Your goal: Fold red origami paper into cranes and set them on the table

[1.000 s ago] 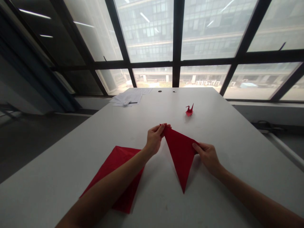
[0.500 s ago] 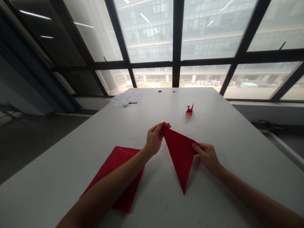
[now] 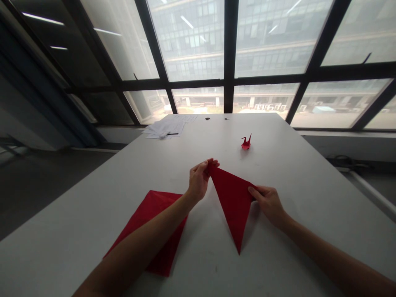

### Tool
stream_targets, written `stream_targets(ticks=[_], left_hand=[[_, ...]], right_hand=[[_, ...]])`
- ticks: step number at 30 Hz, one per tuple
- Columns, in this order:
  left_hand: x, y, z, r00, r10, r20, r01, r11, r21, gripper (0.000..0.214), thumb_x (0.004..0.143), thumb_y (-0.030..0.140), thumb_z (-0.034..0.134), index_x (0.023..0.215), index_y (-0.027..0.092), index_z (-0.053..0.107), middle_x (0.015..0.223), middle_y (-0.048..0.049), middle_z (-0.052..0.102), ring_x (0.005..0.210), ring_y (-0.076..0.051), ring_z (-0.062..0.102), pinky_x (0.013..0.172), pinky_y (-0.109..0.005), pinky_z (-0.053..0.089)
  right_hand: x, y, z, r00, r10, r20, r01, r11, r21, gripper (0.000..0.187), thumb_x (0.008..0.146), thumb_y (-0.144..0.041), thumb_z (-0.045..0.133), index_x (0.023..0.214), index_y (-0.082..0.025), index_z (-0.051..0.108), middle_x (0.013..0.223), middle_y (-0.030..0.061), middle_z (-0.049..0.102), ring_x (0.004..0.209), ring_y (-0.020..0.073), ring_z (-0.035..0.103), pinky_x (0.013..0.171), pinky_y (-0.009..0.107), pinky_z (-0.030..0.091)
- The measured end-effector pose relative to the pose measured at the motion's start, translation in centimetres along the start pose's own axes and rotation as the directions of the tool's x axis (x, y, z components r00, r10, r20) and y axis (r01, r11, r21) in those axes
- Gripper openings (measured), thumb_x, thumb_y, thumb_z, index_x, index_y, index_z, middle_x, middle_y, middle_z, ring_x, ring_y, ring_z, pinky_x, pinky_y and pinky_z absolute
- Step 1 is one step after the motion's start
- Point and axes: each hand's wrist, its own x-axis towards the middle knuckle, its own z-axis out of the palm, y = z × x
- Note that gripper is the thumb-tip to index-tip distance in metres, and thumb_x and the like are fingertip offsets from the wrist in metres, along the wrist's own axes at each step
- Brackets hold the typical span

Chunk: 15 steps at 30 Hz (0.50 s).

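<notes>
A sheet of red paper (image 3: 234, 200), folded into a triangle, is held between my two hands with its long point hanging down toward me. My left hand (image 3: 199, 177) pinches its upper left corner, the fingertips partly behind the paper. On the right edge my right hand (image 3: 269, 202) grips it, thumb on the front face and fingers hidden behind. More red paper (image 3: 157, 202) lies flat on the table under my left forearm, which covers part of it. Beyond my hands stands a red paper crane (image 3: 246, 143).
The white table (image 3: 77, 231) reaches toward large windows with dark frames. Several white papers (image 3: 173, 125) lie at its far left, with a dark pen-like object (image 3: 172, 133) on them. A round dark hole (image 3: 207, 119) and a small dark object (image 3: 226, 119) show near the far edge.
Very little differs. The camera view has shifted slightly, and both hands keep the same hold on the folded red paper.
</notes>
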Motion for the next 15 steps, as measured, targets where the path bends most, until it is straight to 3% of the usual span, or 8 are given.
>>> stream_targets(ticks=[5,9,12,15], left_hand=[[0.6,0.2,-0.7,0.996,-0.01,-0.093,0.009,1.0,-0.01,0.028,0.085,0.035,0.069,0.103,0.013,0.071,0.098,-0.0096,0.075,0.093,-0.022,0.072,0.087,-0.035,0.054],[0.3,0.0,-0.5,0.994,-0.103,-0.02,0.102,0.994,-0.025,0.047,0.087,0.052,0.066,0.112,0.012,0.069,0.108,-0.0147,0.074,0.099,-0.025,0.071,0.088,-0.037,0.054],[-0.3,-0.4,-0.2,0.98,-0.184,0.074,0.179,0.982,0.066,0.044,0.082,0.043,0.076,0.112,0.01,0.07,0.11,-0.0171,0.073,0.101,-0.026,0.07,0.092,-0.04,0.053],[-0.5,-0.9,-0.2,0.971,-0.227,0.074,0.213,0.964,0.161,0.034,0.079,0.032,0.08,0.104,0.009,0.073,0.105,-0.0163,0.075,0.091,-0.023,0.071,0.087,-0.037,0.053]], right_hand=[[0.0,-0.1,0.0,1.0,0.012,0.006,-0.012,1.0,0.013,0.036,0.082,-0.05,0.069,0.078,-0.015,0.078,0.073,0.0061,0.075,0.065,0.0218,0.067,0.06,0.03,0.053],[0.0,-0.3,0.0,0.999,0.04,-0.017,-0.04,0.999,0.013,0.04,0.079,-0.054,0.07,0.077,-0.015,0.077,0.073,0.0067,0.075,0.064,0.0223,0.066,0.06,0.031,0.053],[0.1,-0.3,0.0,0.998,0.053,-0.034,-0.053,0.999,0.012,0.042,0.078,-0.056,0.07,0.076,-0.015,0.077,0.073,0.0074,0.075,0.064,0.0231,0.067,0.06,0.032,0.053],[0.1,-0.2,0.0,0.997,0.059,-0.04,-0.058,0.998,0.027,0.043,0.077,-0.057,0.071,0.076,-0.014,0.077,0.074,0.0081,0.075,0.064,0.023,0.067,0.06,0.032,0.053]])
